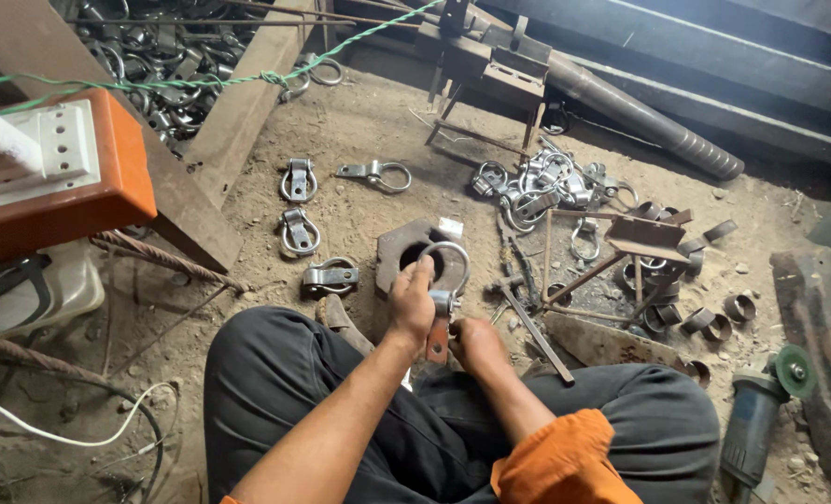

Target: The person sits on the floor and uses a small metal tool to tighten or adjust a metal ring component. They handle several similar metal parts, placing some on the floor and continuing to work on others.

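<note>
Workpiece: metal ring clamp (443, 271), held upright over the holed steel block (406, 252) on the dirt floor, directly ahead of the seated person's knees.
Long axis: runs from the ring loop at the far end down to the flat bracket at the near end, pointing back toward the person.
Left hand (411, 303): closed around the clamp's left side at the loop; the nearer hand to the ring.
Right hand (476, 343): closed on a rust-coloured tool handle (438, 341) just below the bracket; it sits nearer the body.
Finished parts: 4 ring clamps (299, 182) lie well apart to the left.
Stock pile: more clamps (542, 187) heaped beyond the small metal jig (640, 243).
Right edge: angle grinder (761, 401).
</note>
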